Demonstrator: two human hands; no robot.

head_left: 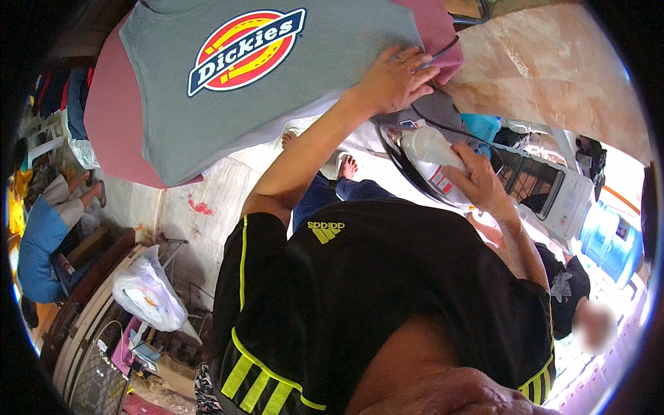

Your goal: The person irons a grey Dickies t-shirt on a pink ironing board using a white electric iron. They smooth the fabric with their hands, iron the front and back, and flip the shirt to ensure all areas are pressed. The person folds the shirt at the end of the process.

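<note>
A grey shirt [228,128] with a bright printed emblem lies spread over a maroon-covered surface [111,114]. My left hand [395,77] rests flat on the shirt's right side, fingers stretched out. Beside it, to the lower right, my right hand [481,178] is closed around the pale handle of what looks like a clothes iron [423,146]. The iron has a dark curved rim and is tilted, held off the cloth beside the shirt's near right edge. A black cord [448,127] runs past both hands. The iron's underside is hidden.
At the right stand a whitish appliance [564,204] and a large blue water jug [611,243]. Another person [570,283] in black is at the lower right. Someone in blue [45,238] is at the far left. A white plastic bag [149,289] sits on stacked items at the lower left.
</note>
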